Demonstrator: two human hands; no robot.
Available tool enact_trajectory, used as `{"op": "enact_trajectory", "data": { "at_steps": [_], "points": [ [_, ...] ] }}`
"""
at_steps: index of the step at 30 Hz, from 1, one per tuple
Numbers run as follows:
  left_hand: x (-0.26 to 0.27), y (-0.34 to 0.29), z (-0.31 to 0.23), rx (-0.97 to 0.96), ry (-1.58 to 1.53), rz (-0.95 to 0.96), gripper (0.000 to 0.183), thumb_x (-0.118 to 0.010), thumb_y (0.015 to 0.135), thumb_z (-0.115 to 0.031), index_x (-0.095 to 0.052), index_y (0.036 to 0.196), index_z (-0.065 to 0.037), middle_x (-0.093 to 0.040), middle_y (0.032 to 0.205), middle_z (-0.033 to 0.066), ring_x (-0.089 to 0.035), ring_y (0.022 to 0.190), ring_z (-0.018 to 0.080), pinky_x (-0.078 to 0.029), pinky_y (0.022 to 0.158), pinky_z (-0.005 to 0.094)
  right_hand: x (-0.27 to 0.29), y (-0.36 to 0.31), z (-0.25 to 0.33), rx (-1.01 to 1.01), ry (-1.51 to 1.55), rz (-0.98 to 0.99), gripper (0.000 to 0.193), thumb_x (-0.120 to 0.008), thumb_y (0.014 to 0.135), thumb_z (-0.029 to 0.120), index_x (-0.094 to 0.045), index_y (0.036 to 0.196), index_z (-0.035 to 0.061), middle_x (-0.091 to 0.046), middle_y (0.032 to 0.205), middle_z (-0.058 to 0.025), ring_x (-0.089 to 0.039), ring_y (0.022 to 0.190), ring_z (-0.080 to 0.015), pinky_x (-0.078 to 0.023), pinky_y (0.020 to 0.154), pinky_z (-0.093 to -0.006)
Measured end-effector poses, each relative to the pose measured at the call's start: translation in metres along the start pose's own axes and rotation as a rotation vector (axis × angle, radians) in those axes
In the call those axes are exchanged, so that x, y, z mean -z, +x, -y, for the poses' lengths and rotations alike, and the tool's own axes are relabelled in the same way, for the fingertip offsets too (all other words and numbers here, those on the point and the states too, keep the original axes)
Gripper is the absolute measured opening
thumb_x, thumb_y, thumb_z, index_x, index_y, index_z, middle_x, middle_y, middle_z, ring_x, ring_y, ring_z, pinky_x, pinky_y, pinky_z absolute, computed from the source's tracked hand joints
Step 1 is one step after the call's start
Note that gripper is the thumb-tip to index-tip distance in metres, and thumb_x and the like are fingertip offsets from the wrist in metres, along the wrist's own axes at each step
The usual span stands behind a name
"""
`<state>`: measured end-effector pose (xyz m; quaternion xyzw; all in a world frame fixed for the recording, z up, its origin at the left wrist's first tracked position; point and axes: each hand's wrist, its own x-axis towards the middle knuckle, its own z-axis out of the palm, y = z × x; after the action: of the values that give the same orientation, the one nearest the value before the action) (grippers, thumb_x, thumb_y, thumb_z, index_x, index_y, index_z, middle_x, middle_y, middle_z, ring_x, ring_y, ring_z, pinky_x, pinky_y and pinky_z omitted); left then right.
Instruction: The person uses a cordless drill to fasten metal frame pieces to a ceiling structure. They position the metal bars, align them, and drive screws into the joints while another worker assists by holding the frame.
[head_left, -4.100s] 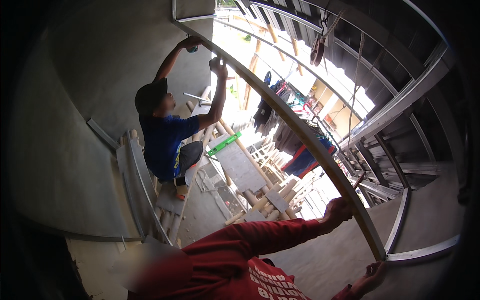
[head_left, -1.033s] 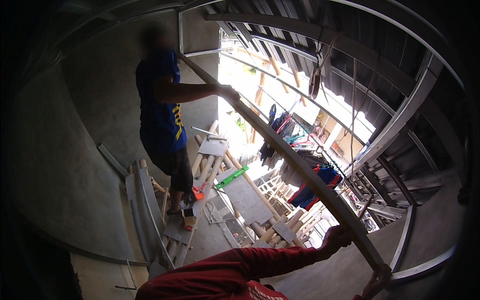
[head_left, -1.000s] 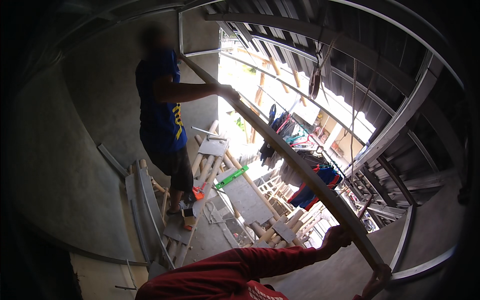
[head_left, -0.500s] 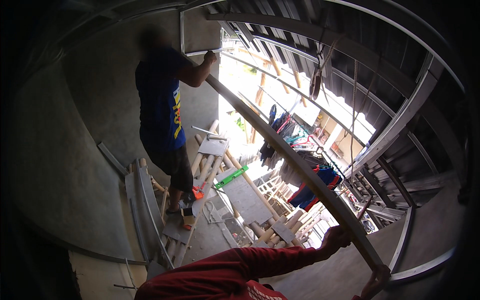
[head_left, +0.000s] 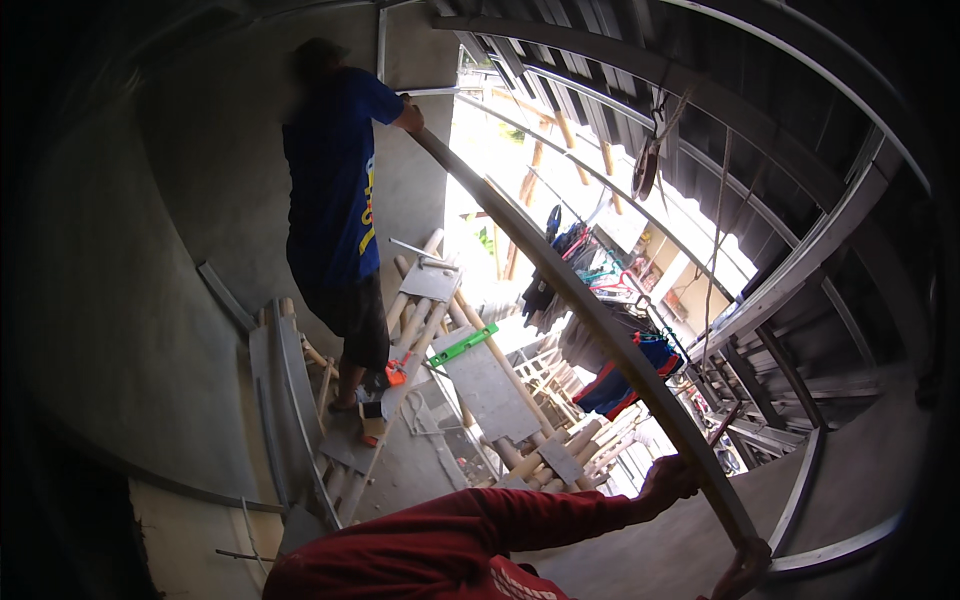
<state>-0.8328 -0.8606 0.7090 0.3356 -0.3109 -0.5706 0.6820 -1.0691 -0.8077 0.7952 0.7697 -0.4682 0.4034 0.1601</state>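
A long grey metal beam point(head_left: 575, 285) slants from the upper middle to the lower right. My left hand point(head_left: 668, 482), in a red sleeve, grips the beam's side a little way from its near end. My right hand point(head_left: 744, 566) is wrapped round that near end, close to a light metal frame corner point(head_left: 795, 562). A co-worker in a blue shirt point(head_left: 330, 190) stands at the far left with a hand point(head_left: 410, 115) at the beam's far end.
Under the co-worker lie planks and bamboo poles point(head_left: 425, 285) with a green spirit level point(head_left: 465, 345) and an orange tool point(head_left: 396, 372). Clothes on hangers point(head_left: 610, 340) hang behind the beam. Ropes point(head_left: 722, 230) dangle from the metal roof framing point(head_left: 800, 280).
The co-worker's raised forearm has come down and lies closer to the beam's far end, and the body stands more upright. My hands keep their grip; the view has shifted slightly.
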Motion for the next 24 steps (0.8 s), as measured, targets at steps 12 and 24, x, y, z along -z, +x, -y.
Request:
{"op": "enact_trajectory", "data": {
  "at_steps": [12,24],
  "points": [
    [0.0006,-0.001,-0.0024,-0.029,0.027,0.007,0.022,-0.065,0.095,-0.025,-0.068,0.093,-0.004,-0.067,0.074,0.0023,-0.063,0.064,0.0091,-0.053,0.058,0.0262,0.0008,-0.0005,-0.0007,0.006,-0.01,-0.016,0.013,-0.07,0.092,0.017,-0.072,0.09,0.0038,-0.072,0.093,-0.0108,-0.068,0.085,-0.0296,-0.054,0.076,-0.0408],
    [-0.0002,-0.0011,-0.001,-0.036,-0.028,-0.007,0.023,-0.064,0.094,-0.025,-0.067,0.09,-0.003,-0.065,0.072,0.0026,-0.061,0.062,0.0099,-0.05,0.056,0.0265,-0.0006,-0.0008,-0.0031,-0.008,-0.011,-0.008,0.014,-0.07,0.092,0.018,-0.073,0.091,0.0045,-0.072,0.094,-0.0103,-0.068,0.086,-0.0275,-0.055,0.072,-0.0381]
  ]
}}
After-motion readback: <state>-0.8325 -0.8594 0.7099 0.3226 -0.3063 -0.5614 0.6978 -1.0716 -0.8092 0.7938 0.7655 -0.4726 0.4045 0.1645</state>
